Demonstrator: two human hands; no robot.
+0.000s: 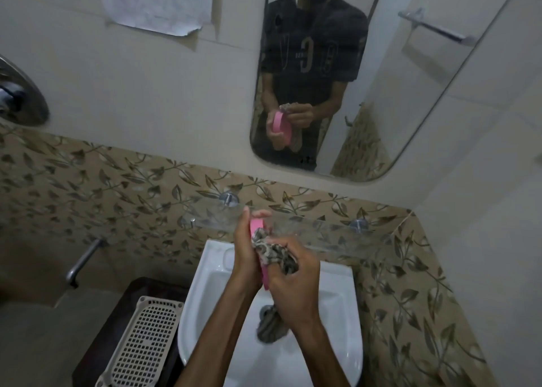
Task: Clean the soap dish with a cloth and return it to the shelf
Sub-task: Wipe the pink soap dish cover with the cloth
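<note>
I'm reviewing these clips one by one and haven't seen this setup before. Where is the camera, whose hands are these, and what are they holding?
There is one picture, from a camera worn on the person's head, looking down over a white sink. The left hand holds a pink soap dish on edge. The right hand presses a patterned cloth against it; the cloth's tail hangs toward the drain. Behind is a clear glass shelf. The mirror reflects the same person. A perforated tray lies left of the sink.

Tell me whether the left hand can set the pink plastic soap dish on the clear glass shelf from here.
Probably yes. The left hand holds the pink plastic soap dish right at the clear glass shelf, which looks bare there; only the patterned cloth pressed on it by the right hand must lift off.
</note>
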